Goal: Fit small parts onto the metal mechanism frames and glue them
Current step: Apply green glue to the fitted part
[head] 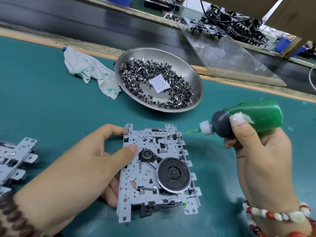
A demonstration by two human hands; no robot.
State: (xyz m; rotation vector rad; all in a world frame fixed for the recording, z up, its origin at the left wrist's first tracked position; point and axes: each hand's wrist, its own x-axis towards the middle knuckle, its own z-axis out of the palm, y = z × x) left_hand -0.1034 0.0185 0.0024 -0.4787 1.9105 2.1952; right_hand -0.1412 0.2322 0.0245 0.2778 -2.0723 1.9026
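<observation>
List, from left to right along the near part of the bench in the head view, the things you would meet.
Stacked spare frames → left hand → metal mechanism frame → needle tip → green glue bottle, held by the right hand.

A crumpled white rag (90,72) stained green lies on the teal worktop (42,103); blue bins (285,43) stand beyond the dark conveyor belt (85,23).

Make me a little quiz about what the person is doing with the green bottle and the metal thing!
1. True or false: the right hand grips the green bottle.
2. The bottle's needle tip points at the frame's: A) far right corner B) big black wheel.
3. What holds the small parts?

Key: 1 true. 2 A; the left hand holds the metal frame. 3 the steel bowl.
</observation>
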